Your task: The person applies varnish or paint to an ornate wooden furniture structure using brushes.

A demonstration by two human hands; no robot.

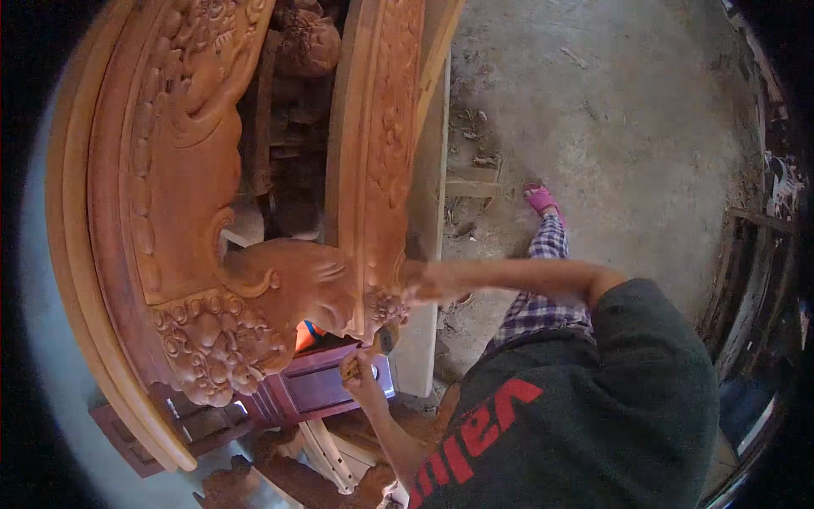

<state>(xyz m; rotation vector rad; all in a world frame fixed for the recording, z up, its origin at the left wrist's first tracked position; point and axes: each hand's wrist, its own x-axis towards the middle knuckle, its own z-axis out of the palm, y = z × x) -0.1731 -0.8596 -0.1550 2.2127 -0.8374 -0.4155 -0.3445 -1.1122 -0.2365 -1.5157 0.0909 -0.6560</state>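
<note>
Carved reddish-brown wooden furniture [191,170] fills the left of the head view, with a scrolled leg [297,271] and clustered round carvings [216,343]. My right hand [421,284] is at the end of a long carved rail [373,170], by a small carved knob [387,307]. Motion smears its fingers, so what they hold does not show. Lower down, my left hand [365,379] is closed around a small yellowish-brown thing that I cannot make out. It is just below the rail's end, in front of a dark reddish cabinet [318,386].
A pale wooden beam [428,339] runs beside the rail. More carved wooden pieces [297,467] lie at the bottom. My leg in checked trousers [543,314] and a pink sandal [543,200] rests on the concrete floor [636,127]. Boards [746,297] lean at the far right.
</note>
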